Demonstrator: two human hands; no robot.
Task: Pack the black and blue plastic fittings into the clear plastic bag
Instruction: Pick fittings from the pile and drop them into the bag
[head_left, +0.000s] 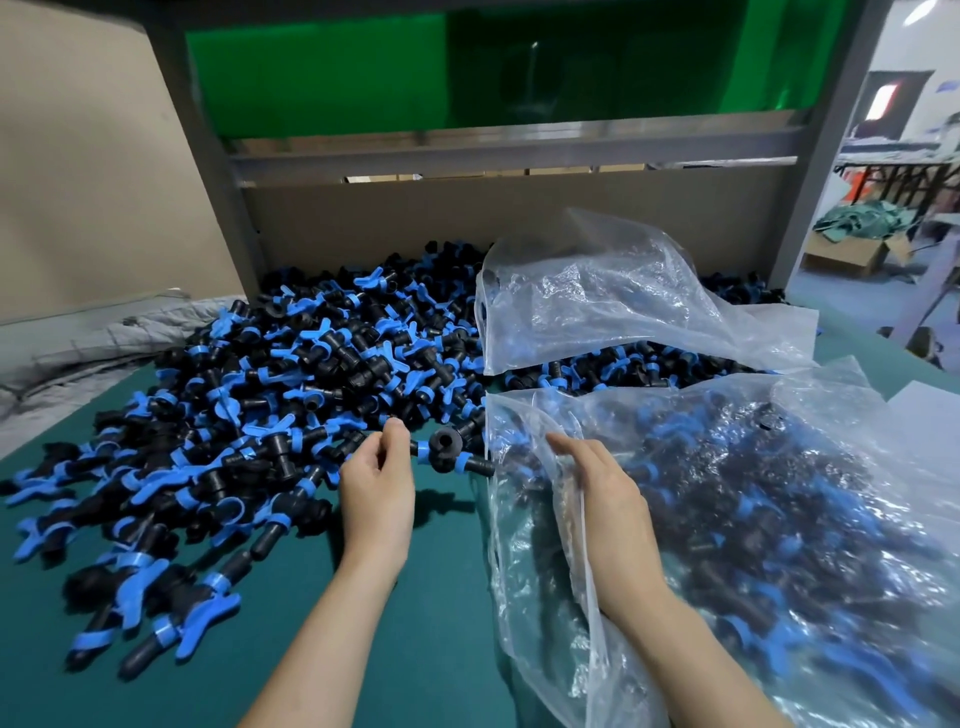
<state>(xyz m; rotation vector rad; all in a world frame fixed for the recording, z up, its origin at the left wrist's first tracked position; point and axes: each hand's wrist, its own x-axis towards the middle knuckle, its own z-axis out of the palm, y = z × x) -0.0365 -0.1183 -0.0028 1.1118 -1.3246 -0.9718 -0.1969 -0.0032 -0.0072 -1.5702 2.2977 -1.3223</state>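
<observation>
— Green table cover (415, 623) underneath, bare only along the near strip between heap and bag. Around it?
— Left and far, pile of fittings (285, 364) banked against a cardboard wall (467, 218); grey quilted cloth (78, 343) at the far left edge; second bag (597, 296) slumped over the heap, far right.
— And the piece in hand?
— Just left of the mouth of the clear plastic bag (753, 519): held fitting (447, 451), long axis left to right, round black socket facing near. Pinched at its left end by left hand (376, 488).
— Right hand (608, 499)?
— At the bag's mouth, partly under film, fingers stretched far-left; gripping film or not, cannot tell.
</observation>
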